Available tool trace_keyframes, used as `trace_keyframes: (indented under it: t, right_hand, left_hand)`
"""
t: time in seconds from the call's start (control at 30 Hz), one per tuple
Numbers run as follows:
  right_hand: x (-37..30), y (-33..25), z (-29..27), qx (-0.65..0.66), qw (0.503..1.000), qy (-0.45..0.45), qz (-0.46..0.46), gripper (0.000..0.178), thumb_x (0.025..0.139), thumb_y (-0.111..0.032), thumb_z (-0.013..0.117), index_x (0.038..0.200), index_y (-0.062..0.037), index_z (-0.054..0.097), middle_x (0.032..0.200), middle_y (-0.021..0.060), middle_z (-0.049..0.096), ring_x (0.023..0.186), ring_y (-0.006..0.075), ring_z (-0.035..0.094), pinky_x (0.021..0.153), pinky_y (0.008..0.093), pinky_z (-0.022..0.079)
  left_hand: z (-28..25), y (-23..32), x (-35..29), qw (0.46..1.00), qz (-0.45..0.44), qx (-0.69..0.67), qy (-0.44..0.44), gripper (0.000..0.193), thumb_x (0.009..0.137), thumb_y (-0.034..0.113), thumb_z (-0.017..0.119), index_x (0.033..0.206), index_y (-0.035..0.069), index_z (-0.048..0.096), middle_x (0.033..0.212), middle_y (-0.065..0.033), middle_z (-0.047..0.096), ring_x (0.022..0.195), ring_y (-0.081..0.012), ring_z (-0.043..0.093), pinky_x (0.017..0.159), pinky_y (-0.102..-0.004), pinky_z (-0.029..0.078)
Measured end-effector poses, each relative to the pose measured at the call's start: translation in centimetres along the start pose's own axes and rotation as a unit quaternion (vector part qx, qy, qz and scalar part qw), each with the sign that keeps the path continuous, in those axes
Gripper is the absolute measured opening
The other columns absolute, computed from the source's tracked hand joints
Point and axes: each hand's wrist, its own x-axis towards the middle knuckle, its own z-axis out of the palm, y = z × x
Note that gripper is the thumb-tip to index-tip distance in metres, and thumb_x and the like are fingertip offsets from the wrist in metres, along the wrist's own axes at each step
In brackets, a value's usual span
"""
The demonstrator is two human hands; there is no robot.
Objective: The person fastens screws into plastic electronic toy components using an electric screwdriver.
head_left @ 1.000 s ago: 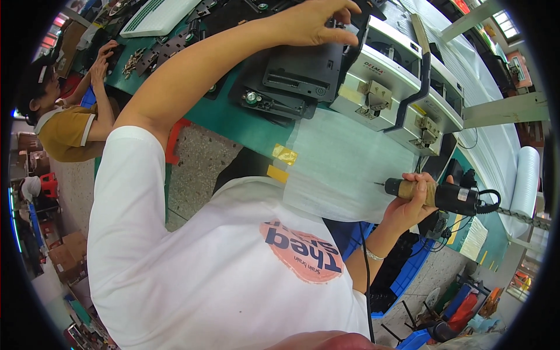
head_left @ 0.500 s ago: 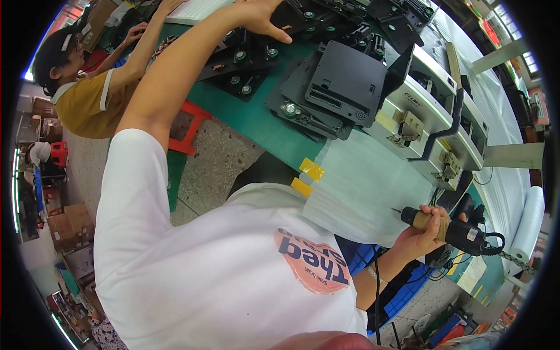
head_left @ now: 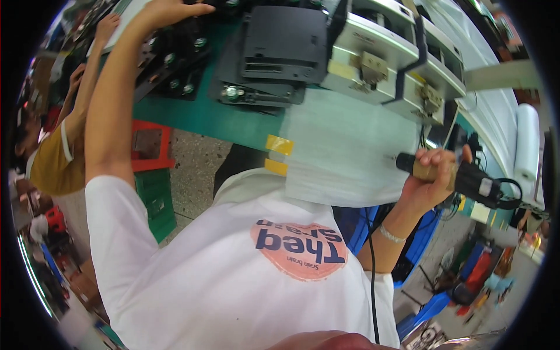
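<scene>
My right hand point(head_left: 430, 185) is closed around an electric screwdriver point(head_left: 475, 181), its thin bit pointing left over the white sheet point(head_left: 344, 146). My left arm stretches up to the far left, where my left hand point(head_left: 166, 13) has its thumb stuck out. The other fingers are partly cut off by the picture's top edge, and I see nothing held there. Below that hand lie black parts with round metal fittings point(head_left: 169, 60). A stack of flat black housings point(head_left: 286, 44) stands between my hands, farther back than the sheet.
Two silver machine housings with metal clamps point(head_left: 373, 67) stand behind the sheet. Yellow tape point(head_left: 280, 144) marks the sheet's left edge on the green table point(head_left: 198, 119). A red stool point(head_left: 157, 149) and a co-worker's mustard sleeve point(head_left: 52, 163) are at left; a white roll point(head_left: 527, 143) is at right.
The whole view has shifted, so the table things appear higher and farther left. My left hand remains stretched out at the far side; my right hand keeps hold of the electric screwdriver.
</scene>
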Motion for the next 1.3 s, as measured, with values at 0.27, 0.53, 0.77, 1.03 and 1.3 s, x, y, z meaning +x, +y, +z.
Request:
trace_keyframes:
  t: [0.27,0.53,0.77,1.03,1.3]
  right_hand:
    - [6.0,-0.3,5.5,0.171,0.977,-0.124,-0.043,0.048,0.096,-0.009,0.06,0.141,-0.0074,0.041,0.095,0.0124,0.063,0.088,0.0217,0.061,0.084,0.0461,0.053]
    - [7.9,4.2,8.8,0.049,0.975,-0.178,-0.124,0.044,0.094,-0.003,0.06,0.135,-0.006,0.042,0.082,0.0128,0.063,0.071,0.0245,0.065,0.076,0.0495,0.059]
    - [8.2,5.3,8.8,0.054,0.972,-0.191,-0.124,0.043,0.094,0.0,0.061,0.133,-0.004,0.042,0.082,0.0139,0.065,0.069,0.025,0.066,0.074,0.0486,0.06]
    - [6.6,3.7,12.2,-0.037,0.991,-0.097,-0.079,0.048,0.093,-0.003,0.068,0.134,-0.0026,0.044,0.076,0.0042,0.058,0.058,0.0132,0.058,0.057,0.0297,0.053]
    - [8.1,3.1,14.4,-0.087,0.977,-0.195,-0.005,0.045,0.091,-0.005,0.071,0.13,0.0003,0.05,0.072,0.0037,0.062,0.053,0.0113,0.059,0.046,0.0232,0.045]
  left_hand:
    - [5.7,15.3,-7.5,0.992,0.112,0.011,0.056,0.104,0.074,0.04,0.09,0.155,0.011,0.032,0.15,-0.0198,0.045,0.139,-0.0363,0.047,0.115,-0.0494,0.039]
    - [19.6,20.0,-11.8,0.974,0.193,-0.084,-0.083,0.11,0.058,0.022,0.094,0.154,0.017,0.039,0.147,-0.0204,0.045,0.134,-0.04,0.046,0.114,-0.05,0.034]
    - [25.1,17.8,-10.8,0.985,0.152,-0.06,-0.05,0.109,0.059,0.019,0.093,0.153,0.019,0.039,0.148,-0.0211,0.043,0.135,-0.0413,0.043,0.115,-0.0526,0.033]
    - [25.1,16.7,-10.9,0.981,0.164,-0.051,-0.089,0.101,0.062,0.02,0.093,0.15,0.019,0.045,0.158,-0.0185,0.036,0.148,-0.0399,0.032,0.123,-0.0571,0.025]
    - [24.7,16.0,-11.4,0.982,0.162,-0.065,-0.079,0.082,0.065,0.021,0.091,0.14,0.021,0.059,0.161,-0.0141,0.037,0.15,-0.0393,0.03,0.123,-0.0557,0.025]
